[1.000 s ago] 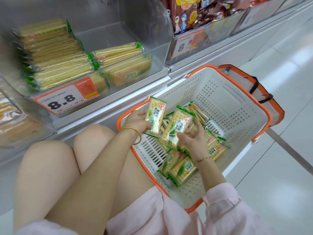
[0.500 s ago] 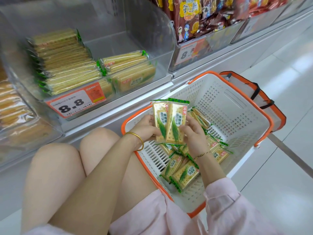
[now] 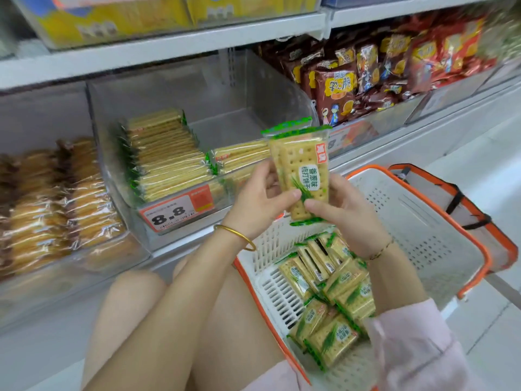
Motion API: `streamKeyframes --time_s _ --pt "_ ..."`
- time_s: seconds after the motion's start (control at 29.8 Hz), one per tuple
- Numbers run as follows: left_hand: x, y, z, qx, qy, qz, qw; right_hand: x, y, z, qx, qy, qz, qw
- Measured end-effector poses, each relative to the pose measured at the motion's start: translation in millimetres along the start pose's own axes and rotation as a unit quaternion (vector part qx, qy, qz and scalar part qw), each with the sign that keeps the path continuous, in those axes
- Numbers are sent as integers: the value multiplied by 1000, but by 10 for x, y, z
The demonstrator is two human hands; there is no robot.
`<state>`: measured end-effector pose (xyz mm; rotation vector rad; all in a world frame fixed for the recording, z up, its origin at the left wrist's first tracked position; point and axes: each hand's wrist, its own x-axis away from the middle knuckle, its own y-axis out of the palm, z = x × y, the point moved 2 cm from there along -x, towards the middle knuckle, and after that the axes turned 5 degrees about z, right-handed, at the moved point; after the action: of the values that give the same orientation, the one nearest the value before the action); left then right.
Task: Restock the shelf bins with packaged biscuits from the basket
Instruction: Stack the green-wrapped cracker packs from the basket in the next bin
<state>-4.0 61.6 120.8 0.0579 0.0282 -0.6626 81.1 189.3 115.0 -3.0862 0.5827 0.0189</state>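
Both hands, left (image 3: pixel 263 197) and right (image 3: pixel 342 206), clamp stacked biscuit packs (image 3: pixel 303 170) upright above the basket (image 3: pixel 417 218), squared apparently for slotting into the half-filled bin (image 3: pixel 225 88) beyond.

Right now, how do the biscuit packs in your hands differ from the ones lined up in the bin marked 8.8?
The held packs face the camera, label showing; the binned packs stand on edge, showing only sides. The held packs are pinched between the left hand and right hand; the binned packs rest untouched in the clear bin. Both are pale crackers with green wrapper ends.
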Motion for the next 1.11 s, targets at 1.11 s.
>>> streamKeyframes --time_s 1.11 --pt "-577 -675 79 -642 -23 159 749 -2223 793 95 567 4 -128 814"
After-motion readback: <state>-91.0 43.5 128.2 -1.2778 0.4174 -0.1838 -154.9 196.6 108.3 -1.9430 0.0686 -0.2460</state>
